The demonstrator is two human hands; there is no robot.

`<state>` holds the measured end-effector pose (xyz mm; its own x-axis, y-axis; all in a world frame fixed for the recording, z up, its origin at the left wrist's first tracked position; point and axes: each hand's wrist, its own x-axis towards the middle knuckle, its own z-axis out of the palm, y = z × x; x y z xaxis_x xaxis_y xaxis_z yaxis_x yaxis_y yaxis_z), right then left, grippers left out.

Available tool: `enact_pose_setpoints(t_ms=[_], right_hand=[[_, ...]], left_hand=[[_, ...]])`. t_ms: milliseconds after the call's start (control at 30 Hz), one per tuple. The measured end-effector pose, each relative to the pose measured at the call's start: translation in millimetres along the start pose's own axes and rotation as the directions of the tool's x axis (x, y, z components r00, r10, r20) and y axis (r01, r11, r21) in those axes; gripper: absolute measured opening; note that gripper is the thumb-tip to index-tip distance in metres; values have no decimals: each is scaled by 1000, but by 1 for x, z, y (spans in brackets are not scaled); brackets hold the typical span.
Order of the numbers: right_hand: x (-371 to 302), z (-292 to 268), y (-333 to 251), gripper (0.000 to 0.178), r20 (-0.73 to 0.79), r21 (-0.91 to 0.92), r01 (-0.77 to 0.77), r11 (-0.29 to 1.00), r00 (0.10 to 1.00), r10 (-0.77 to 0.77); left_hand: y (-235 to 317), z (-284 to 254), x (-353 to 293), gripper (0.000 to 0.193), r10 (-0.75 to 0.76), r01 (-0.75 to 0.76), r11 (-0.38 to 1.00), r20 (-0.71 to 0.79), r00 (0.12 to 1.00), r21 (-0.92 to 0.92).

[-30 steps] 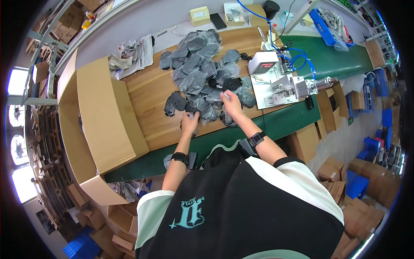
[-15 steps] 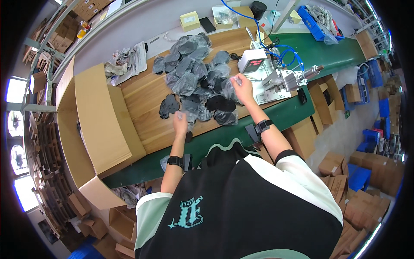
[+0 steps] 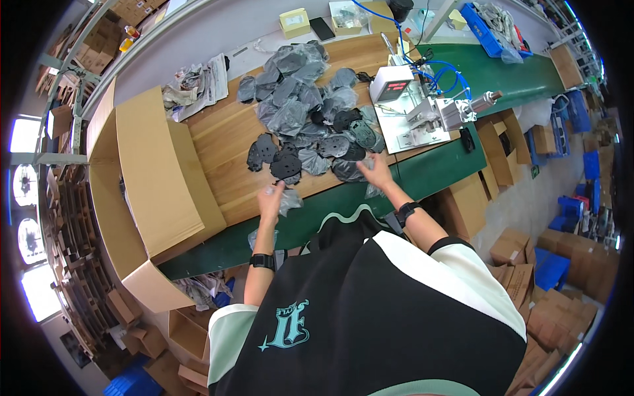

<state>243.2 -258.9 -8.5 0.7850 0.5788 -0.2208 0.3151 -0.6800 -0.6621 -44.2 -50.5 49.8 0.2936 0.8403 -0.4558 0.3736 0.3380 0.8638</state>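
A clear plastic bag (image 3: 290,202) hangs from the closed fingers of my left hand (image 3: 269,203), by the near edge of the wooden board. My right hand (image 3: 378,173) is at the near right side of the heap, with crumpled clear film (image 3: 373,191) beneath its palm; its fingers look curled on that film. Between and beyond the hands lie bare black flat parts with small holes (image 3: 285,165), more of them (image 3: 333,145) to the right. Behind these, a heap of dark parts in clear bags (image 3: 287,99) covers the board.
An open cardboard box (image 3: 158,178) stands at the left. A bench machine (image 3: 439,115) with a white display box (image 3: 391,84) and blue tubes is on the right. Crumpled paper (image 3: 198,89) lies at the back left, a phone (image 3: 322,28) and blue crate (image 3: 485,30) at the back.
Both hands have drawn nearer to me, away from the heap. More bare black parts now show in front. Film now shows beneath my right palm. The view has shifted slightly.
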Motion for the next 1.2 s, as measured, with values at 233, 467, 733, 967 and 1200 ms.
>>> enact_pose_setpoints(t_ms=[233, 467, 733, 967, 1200], right_hand=[[-12, 31, -8, 71, 168, -144, -229, 963, 953, 252], [-26, -5, -28, 43, 551, 225, -295, 929, 825, 128], [-44, 12, -109, 48, 741, 527, -302, 794, 622, -255], [-21, 37, -134, 45, 708, 543, -279, 792, 659, -253], [-18, 67, -165, 30, 725, 662, -479, 576, 602, -334]], left_hand=[[-23, 39, -37, 14, -142, 124, 990, 362, 921, 71], [-22, 15, -51, 26, -177, 170, 984, 347, 921, 50], [-31, 51, -39, 51, -224, 393, 881, 499, 837, -263], [22, 17, 1, 66, -121, 178, 911, 172, 978, -373], [27, 6, 16, 51, 34, 85, 908, 274, 961, -411]])
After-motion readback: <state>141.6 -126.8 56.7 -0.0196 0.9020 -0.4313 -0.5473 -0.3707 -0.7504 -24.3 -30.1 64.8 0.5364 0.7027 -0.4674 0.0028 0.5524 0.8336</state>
